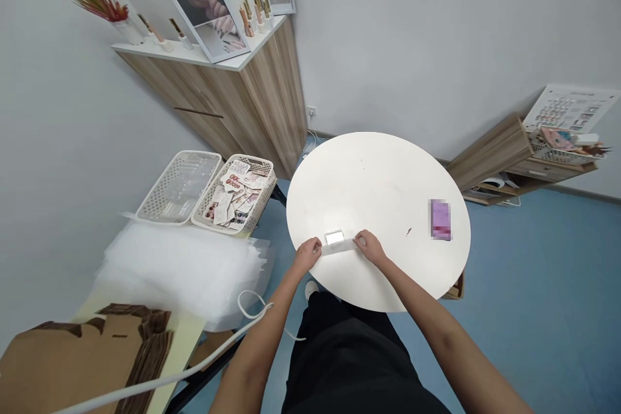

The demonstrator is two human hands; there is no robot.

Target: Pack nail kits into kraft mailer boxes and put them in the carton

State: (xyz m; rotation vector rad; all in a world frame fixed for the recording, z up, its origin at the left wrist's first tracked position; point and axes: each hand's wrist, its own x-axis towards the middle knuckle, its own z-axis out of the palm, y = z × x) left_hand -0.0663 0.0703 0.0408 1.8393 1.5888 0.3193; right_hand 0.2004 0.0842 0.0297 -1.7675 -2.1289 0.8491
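Note:
My left hand (pixel 307 253) and my right hand (pixel 369 247) hold the two ends of a thin clear plastic sleeve (pixel 339 246) at the near edge of a round white table (pixel 378 181). Both hands are closed in a pinch on it. A small shiny clear box (pixel 334 237) lies on the table just behind the sleeve, between my hands. A purple blurred item (pixel 440 219) lies on the table to the right, apart from my hands.
To the left stand two white baskets: one (pixel 179 186) holds clear plastic, the other (pixel 237 194) several nail-tip cards. A stack of clear bags (pixel 179 265) and flat cardboard (pixel 97 349) lie nearer. Wooden cabinets stand at the back left (pixel 233 97) and right (pixel 504 155).

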